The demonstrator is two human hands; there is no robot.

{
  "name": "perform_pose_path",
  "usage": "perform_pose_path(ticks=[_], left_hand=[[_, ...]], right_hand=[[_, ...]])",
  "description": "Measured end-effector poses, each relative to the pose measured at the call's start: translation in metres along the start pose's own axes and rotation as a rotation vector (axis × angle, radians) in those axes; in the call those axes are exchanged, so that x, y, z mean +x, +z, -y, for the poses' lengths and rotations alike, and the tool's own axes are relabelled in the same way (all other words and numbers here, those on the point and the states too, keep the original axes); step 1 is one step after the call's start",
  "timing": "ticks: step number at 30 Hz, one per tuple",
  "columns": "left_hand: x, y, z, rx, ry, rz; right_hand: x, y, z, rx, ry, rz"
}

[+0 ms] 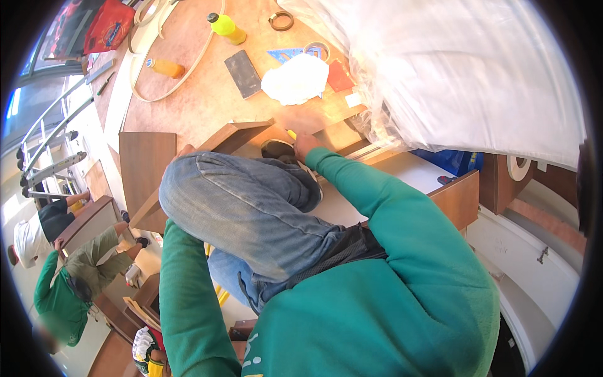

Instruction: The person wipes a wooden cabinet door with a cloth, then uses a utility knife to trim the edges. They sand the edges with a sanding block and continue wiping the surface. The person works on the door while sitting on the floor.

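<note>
Nearest us, our jeans-clad knee (232, 195) fills the middle of the frame. Just beyond it, near centre, our right hand (306, 146) is closed around a small yellow object (291, 134). Left of centre, our left hand (183, 152) is mostly hidden beside a brown panel (147, 160); we cannot tell its grip. Farther off, upper middle, we see a white bundle (294, 80).

Not much legible here tbh. Using the neon-yellow bottle (227, 29) as the landmark: the red bag (110, 25) off to its left has a printed logo with lettering, too small for me to make out. Way below the bottle, the green sweatshirt (377, 308) shows bits of white print, cut off. Far down to its right, a white panel (516, 245) has faint handwritten marks, unreadable.
</note>
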State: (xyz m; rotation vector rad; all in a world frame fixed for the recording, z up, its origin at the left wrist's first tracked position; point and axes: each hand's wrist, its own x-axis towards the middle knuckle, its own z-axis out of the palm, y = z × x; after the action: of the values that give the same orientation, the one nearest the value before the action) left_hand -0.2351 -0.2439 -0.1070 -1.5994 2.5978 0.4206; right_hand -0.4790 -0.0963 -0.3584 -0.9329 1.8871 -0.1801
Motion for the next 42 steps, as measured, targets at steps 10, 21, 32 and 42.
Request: perform_pose_path(ticks=[10,21,32,42], left_hand=[[0.005,0.004,0.01,0.031,-0.018,0.05],[0.008,0.005,0.01,0.038,-0.002,0.046],[0.01,0.006,0.009,0.042,0.03,0.04],[0.007,0.007,0.013,0.064,0.022,0.028]], right_hand=[[0.032,0.007,0.018,-0.049,-0.031,0.038],[0.031,0.007,0.021,-0.063,0.009,0.08],[-0.004,-0.005,-0.006,-0.004,0.028,-0.018],[0.032,0.004,0.03,-0.067,-0.034,0.056]])
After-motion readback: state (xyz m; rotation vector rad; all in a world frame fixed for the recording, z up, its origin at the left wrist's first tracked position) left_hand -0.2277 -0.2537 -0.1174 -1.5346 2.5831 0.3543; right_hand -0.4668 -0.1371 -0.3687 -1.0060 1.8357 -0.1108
